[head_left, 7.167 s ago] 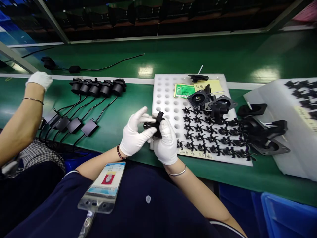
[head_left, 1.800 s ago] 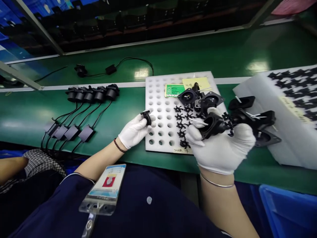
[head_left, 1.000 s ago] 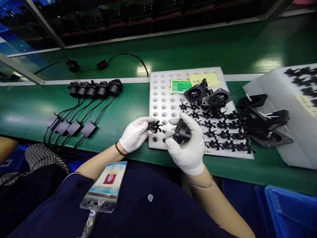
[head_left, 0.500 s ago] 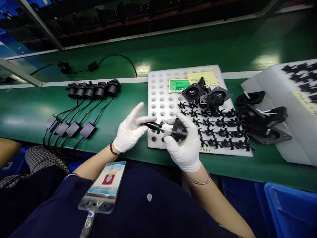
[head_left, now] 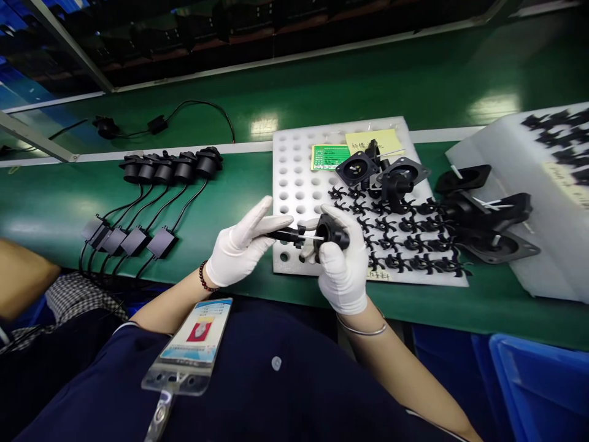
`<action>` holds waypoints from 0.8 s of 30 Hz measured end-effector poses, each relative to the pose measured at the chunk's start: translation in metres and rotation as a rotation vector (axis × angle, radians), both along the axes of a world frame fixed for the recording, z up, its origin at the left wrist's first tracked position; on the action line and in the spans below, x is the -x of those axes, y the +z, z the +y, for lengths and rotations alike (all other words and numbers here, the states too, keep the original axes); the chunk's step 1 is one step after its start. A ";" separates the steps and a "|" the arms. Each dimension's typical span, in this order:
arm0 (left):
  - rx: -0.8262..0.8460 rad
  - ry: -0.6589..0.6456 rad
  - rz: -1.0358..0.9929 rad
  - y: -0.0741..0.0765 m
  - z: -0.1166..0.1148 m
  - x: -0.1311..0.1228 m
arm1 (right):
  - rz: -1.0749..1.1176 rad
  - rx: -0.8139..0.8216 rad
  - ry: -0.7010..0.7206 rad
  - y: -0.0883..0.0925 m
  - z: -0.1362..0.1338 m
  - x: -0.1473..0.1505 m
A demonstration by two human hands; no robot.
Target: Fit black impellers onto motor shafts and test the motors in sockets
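This black molded plastic housing (head_left: 332, 233) is clamped in the white-gloved right hand (head_left: 343, 273), over a white perforated foam tray (head_left: 294, 172). The white-gloved left hand (head_left: 239, 248) pinches a slim black plastic shaft (head_left: 281, 234) against it. Both look light and stiff, and the housing's rim looks easiest to hold. The grip hides the join, so I can't tell if the shaft's seated.

Workshop inventory: glossy green table (head_left: 350, 80) with ceiling-light reflections (head_left: 264, 126); angled metal frame bar (head_left: 59, 52); dark racking (head_left: 276, 31) beyond; blue plastic crate (head_left: 536, 393) below the near edge.
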State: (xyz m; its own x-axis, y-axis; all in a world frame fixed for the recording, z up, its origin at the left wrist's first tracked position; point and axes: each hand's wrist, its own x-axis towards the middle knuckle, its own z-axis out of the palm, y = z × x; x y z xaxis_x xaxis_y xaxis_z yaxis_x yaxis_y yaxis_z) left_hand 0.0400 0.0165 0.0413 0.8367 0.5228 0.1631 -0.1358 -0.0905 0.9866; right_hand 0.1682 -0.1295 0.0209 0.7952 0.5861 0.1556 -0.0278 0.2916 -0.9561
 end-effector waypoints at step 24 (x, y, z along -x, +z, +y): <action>0.292 -0.064 0.029 0.000 -0.001 -0.007 | 0.845 -0.125 0.325 -0.001 0.028 0.003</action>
State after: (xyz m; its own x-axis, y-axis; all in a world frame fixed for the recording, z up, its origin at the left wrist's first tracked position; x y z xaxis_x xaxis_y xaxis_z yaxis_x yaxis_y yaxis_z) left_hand 0.0473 0.0158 0.0415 0.8717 0.4899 -0.0106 -0.1035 0.2054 0.9732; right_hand 0.1650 -0.1012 0.0198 0.4721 0.8192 -0.3255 -0.8030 0.2474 -0.5422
